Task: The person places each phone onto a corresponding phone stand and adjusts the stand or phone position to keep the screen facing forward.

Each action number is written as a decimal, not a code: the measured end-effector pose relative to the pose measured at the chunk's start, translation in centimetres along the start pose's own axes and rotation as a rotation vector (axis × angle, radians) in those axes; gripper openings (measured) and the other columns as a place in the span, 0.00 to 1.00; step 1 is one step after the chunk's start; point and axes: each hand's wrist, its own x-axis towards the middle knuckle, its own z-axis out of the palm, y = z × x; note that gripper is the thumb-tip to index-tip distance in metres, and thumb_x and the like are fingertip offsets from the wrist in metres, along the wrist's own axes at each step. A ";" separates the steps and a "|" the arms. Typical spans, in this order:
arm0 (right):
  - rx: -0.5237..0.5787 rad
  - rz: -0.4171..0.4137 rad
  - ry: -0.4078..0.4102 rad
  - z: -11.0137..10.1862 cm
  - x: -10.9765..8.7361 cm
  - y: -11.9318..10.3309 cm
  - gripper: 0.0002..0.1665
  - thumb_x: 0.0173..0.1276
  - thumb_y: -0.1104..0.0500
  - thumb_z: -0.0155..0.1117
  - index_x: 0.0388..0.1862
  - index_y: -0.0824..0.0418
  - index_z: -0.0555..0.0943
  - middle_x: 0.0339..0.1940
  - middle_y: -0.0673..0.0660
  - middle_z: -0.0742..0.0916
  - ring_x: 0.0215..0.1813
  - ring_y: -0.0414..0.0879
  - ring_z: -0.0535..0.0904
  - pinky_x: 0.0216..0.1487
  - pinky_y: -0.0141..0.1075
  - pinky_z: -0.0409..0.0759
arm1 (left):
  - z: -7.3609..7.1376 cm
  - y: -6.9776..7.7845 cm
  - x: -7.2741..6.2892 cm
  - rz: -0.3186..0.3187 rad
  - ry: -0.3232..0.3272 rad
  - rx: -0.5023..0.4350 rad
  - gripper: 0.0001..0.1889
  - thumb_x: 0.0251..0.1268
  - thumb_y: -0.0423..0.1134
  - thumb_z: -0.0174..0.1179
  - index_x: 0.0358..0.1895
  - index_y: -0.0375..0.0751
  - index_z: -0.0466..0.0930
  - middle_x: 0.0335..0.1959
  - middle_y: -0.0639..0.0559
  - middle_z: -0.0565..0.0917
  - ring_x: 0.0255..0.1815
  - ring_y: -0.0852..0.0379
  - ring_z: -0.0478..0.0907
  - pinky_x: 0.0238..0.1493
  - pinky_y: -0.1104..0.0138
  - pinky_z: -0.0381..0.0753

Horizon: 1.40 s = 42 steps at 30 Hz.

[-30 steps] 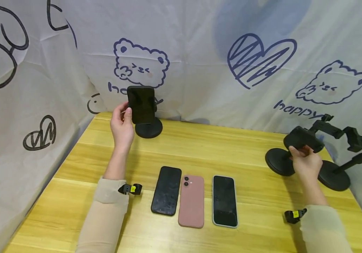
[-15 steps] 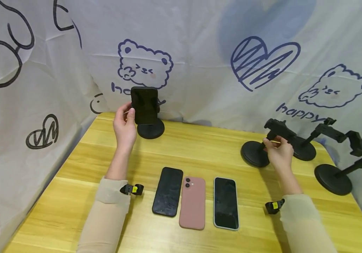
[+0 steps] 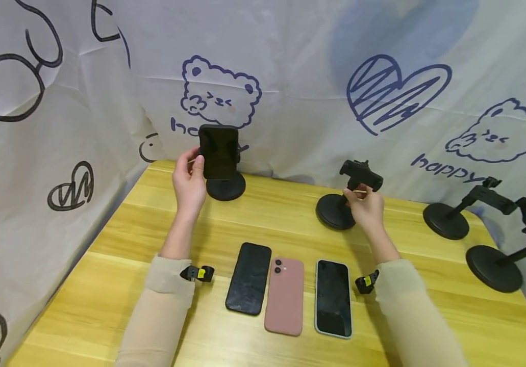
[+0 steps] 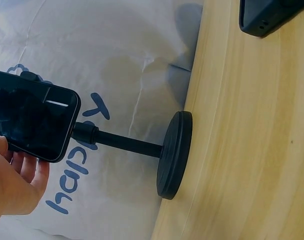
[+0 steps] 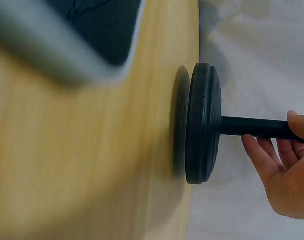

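My left hand [image 3: 189,181] holds the left edge of a black smartphone [image 3: 219,152], thumb at the front and fingers behind. That phone sits upright on a black phone stand [image 4: 127,143] whose round base [image 3: 226,187] rests near the table's back edge. My right hand [image 3: 367,208] grips the pole of a second black phone stand [image 3: 335,212], its clamp head [image 3: 361,175] bare. In the right wrist view, a shadow shows beside this stand's base [image 5: 204,122], which hangs close over the wood. Nearer lie a black phone [image 3: 249,279], a pink-backed phone [image 3: 284,296] and a pale-edged phone [image 3: 333,299].
Two more black phone stands stand at the right, one farther back [image 3: 446,220] and one nearer with a jointed arm [image 3: 494,268]. A white cloth with drawn bears and hearts [image 3: 299,117] hangs behind and to the left of the wooden table [image 3: 120,244].
My right hand has carried its stand leftward, away from the other two stands and toward the middle. The left hand stays on the mounted smartphone; the head view has shifted slightly.
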 end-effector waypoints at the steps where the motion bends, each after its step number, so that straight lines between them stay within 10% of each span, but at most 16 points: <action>1: 0.004 -0.005 -0.007 0.5 0.1 -0.2 0.15 0.77 0.62 0.65 0.55 0.72 0.79 0.50 0.66 0.82 0.39 0.30 0.77 0.35 0.18 0.79 | 0.0 0.0 0.0 0.003 -0.004 0.001 0.17 0.81 0.32 0.55 0.66 0.30 0.77 0.60 0.35 0.80 0.57 0.47 0.77 0.56 0.70 0.74; 16: 0.081 -0.124 -0.146 7.1 1.0 -3.7 0.18 0.75 0.65 0.67 0.60 0.70 0.78 0.48 0.67 0.82 0.48 0.56 0.84 0.36 0.22 0.80 | -0.2 -0.2 0.1 0.022 -0.015 0.006 0.17 0.82 0.32 0.54 0.67 0.30 0.77 0.61 0.36 0.80 0.58 0.47 0.77 0.60 0.65 0.75; 42: 0.082 -0.128 -0.286 12.4 1.8 -6.2 0.18 0.76 0.61 0.67 0.60 0.68 0.79 0.54 0.68 0.85 0.50 0.60 0.85 0.50 0.45 0.86 | -0.4 -0.3 0.2 0.029 -0.026 -0.013 0.17 0.81 0.32 0.54 0.66 0.30 0.77 0.61 0.37 0.79 0.58 0.47 0.76 0.59 0.69 0.74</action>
